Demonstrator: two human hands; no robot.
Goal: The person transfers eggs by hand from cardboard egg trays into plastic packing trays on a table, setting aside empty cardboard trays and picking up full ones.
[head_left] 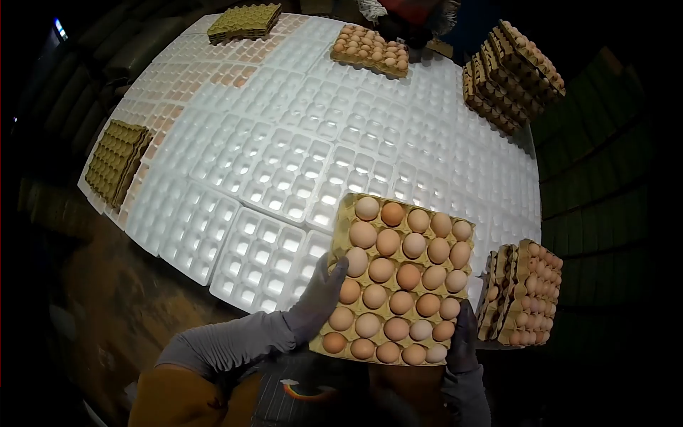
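A yellowish pulp egg tray [393, 354] full of brown and cream eggs [409, 277] is held up at the table's near edge, tipped towards me. My left hand [318, 299], in a grey glove, grips its left side with the thumb at the rim. On the right side, my gloved right hand [464, 338] clasps the lower edge; its fingers are partly hidden in shadow. Beneath and beyond the tray, white plastic egg trays [260, 260] with hollow cups cover the table.
Stacked full egg trays stand at right [523, 295] and far right [512, 78]. Another tray of eggs [370, 51] lies at the back, near a person [420, 14]. Piles of bare pulp trays sit at left [117, 160] and back left [244, 21].
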